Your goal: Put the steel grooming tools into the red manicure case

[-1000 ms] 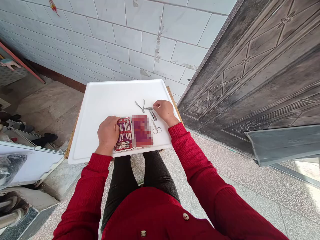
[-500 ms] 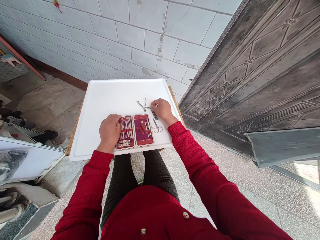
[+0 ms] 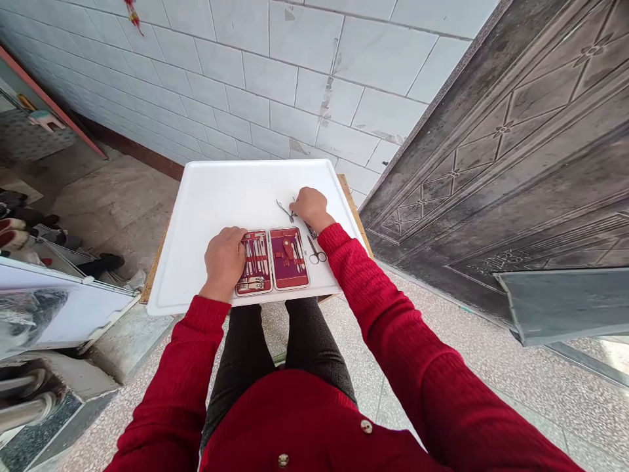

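Observation:
An open red manicure case [image 3: 289, 288] lies near the front edge of the white tray-like tabletop [image 3: 221, 190]. Strapped inside are several metal nail tools, with nail clippers at the lower left. My left hand [image 3: 225, 259] grips the case's left edge, its fingers curled. At the far right of the tabletop, my right hand [image 3: 311, 204] is closed, fingertips at one handle of the cuticle nippers [image 3: 285, 210]; what it pinches is hidden. A nail clipper [image 3: 311, 231] lies partly under that hand. Small scissors [image 3: 317, 254] rest right of the case, beside my right sleeve.
A white tiled wall [image 3: 236, 85] rises behind the table. To the right stands a dark, carved metal door [image 3: 472, 170]. At the left are a white cabinet-like box [image 3: 59, 308] and shoes on a rack [image 3: 14, 233].
My right hand has shifted slightly up and left, closer over the nippers' handle. My left hand stays on the case. The whole view has turned a little.

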`<move>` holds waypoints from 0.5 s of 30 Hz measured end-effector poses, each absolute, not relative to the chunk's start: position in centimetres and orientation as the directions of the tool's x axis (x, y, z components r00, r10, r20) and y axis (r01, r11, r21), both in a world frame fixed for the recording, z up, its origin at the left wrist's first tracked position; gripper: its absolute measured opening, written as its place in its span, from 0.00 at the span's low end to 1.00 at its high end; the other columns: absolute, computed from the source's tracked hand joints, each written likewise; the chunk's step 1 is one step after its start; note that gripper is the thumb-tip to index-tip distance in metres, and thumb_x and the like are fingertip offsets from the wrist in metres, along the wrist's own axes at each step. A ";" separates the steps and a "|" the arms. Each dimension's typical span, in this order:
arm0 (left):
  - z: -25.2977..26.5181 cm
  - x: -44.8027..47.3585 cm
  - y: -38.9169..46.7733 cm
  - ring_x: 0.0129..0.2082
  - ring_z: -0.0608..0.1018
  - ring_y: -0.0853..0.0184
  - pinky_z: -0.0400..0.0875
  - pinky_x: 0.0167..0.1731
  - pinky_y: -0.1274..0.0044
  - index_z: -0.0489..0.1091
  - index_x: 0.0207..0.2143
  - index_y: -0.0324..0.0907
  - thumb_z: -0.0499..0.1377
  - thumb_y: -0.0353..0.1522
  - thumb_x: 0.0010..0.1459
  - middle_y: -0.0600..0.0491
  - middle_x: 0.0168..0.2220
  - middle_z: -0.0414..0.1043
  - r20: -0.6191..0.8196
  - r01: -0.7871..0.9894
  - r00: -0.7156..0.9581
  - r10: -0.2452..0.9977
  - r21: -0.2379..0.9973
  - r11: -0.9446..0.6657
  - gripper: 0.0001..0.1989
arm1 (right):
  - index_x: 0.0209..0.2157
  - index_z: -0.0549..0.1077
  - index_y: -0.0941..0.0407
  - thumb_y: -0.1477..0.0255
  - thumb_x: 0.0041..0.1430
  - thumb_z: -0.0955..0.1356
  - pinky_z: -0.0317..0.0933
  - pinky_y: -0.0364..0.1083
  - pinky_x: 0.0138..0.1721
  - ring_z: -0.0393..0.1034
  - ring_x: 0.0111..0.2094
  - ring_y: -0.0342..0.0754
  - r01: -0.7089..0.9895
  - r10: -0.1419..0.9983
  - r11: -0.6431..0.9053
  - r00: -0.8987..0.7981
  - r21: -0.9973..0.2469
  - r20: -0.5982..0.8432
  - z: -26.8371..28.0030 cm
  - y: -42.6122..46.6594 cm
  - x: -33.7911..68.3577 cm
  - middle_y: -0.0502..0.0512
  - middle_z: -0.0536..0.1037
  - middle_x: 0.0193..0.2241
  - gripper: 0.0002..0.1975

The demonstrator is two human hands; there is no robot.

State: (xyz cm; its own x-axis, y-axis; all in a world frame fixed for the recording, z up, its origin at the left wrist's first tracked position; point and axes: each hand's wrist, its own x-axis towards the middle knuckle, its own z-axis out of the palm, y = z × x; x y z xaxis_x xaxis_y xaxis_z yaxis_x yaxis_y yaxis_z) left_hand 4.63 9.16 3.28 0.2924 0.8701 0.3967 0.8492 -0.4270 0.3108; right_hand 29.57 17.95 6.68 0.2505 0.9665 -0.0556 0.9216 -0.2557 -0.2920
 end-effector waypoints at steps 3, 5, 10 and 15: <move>3.1 4.7 9.2 0.52 0.79 0.53 0.74 0.53 0.62 0.76 0.51 0.40 0.50 0.25 0.63 0.44 0.53 0.79 0.402 0.844 0.299 0.865 0.311 -0.437 0.20 | 0.40 0.78 0.59 0.72 0.58 0.70 0.67 0.48 0.37 0.77 0.38 0.58 0.907 0.963 -0.269 0.264 -0.324 -0.060 6.4 17.8 29.5 0.63 0.80 0.33 0.08; 3.0 4.6 9.4 0.52 0.79 0.53 0.74 0.53 0.62 0.76 0.51 0.39 0.50 0.25 0.63 0.44 0.52 0.79 0.405 0.843 0.305 0.862 0.306 -0.442 0.20 | 0.37 0.77 0.59 0.72 0.58 0.69 0.67 0.48 0.36 0.76 0.37 0.57 0.891 0.963 -0.264 0.266 -0.370 -0.045 6.4 17.5 29.7 0.63 0.80 0.31 0.06; 3.5 4.7 9.2 0.56 0.76 0.52 0.72 0.56 0.58 0.76 0.51 0.40 0.49 0.26 0.64 0.43 0.55 0.76 0.433 0.832 0.340 0.835 0.274 -0.482 0.19 | 0.28 0.73 0.56 0.74 0.59 0.67 0.66 0.45 0.35 0.74 0.31 0.50 0.789 0.970 -0.168 0.241 -0.591 0.046 6.6 16.5 30.4 0.56 0.78 0.26 0.06; 4.9 6.4 8.3 0.64 0.69 0.51 0.64 0.63 0.53 0.75 0.52 0.43 0.49 0.27 0.67 0.43 0.61 0.72 0.435 0.745 0.518 0.737 0.195 -0.638 0.18 | 0.36 0.75 0.57 0.78 0.57 0.67 0.64 0.43 0.28 0.68 0.21 0.44 0.530 0.982 -0.130 0.187 -0.838 -0.034 7.1 15.5 30.3 0.48 0.75 0.20 0.06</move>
State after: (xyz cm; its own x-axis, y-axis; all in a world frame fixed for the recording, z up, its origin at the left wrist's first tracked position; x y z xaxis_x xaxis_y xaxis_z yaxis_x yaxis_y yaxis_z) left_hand 6.43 8.29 4.85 0.5176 0.7368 0.4350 0.7449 -0.6382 0.1947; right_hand 30.26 15.54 7.08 0.1866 0.9818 -0.0344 0.5298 -0.1301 -0.8381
